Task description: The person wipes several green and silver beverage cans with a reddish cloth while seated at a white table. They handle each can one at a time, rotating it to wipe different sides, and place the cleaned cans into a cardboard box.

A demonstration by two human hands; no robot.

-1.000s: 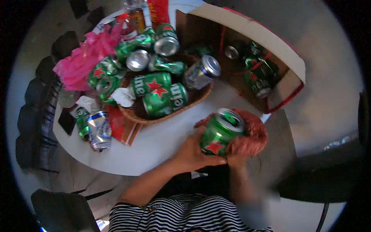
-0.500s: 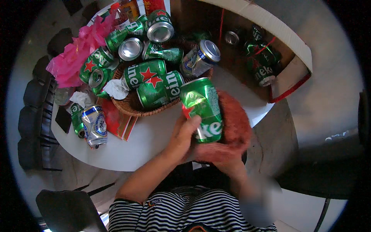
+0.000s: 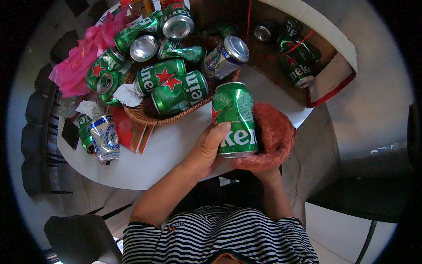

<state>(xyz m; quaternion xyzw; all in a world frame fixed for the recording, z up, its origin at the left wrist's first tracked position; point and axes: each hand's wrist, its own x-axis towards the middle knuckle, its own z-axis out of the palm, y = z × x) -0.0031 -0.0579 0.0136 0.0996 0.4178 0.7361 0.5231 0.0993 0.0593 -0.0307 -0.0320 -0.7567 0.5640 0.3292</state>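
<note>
Upright in front of me, a green beer can (image 3: 235, 114) is gripped by my left hand (image 3: 209, 147), its thumb pressed on the near side. A fuzzy reddish-brown cloth (image 3: 279, 136) lies bunched against the can's right side and below its base. My right hand (image 3: 266, 175) is under and inside this cloth; its fingers are hidden, and only the part near the wrist shows. Just beyond the held can, a wicker basket (image 3: 158, 119) carries several green cans and a silver-blue can (image 3: 227, 57).
More cans surround the basket, with a silver-blue can (image 3: 105, 137) at the left on the white table (image 3: 162, 165). A red packet (image 3: 132, 132), white tissue (image 3: 127, 94) and pink plastic (image 3: 83, 66) lie there too. An open cardboard box (image 3: 327, 88) holding cans stands far right.
The held can has turned slightly and stands straighter, a little farther right. The cloth has shifted right with my right hand. My view has tilted slightly.
</note>
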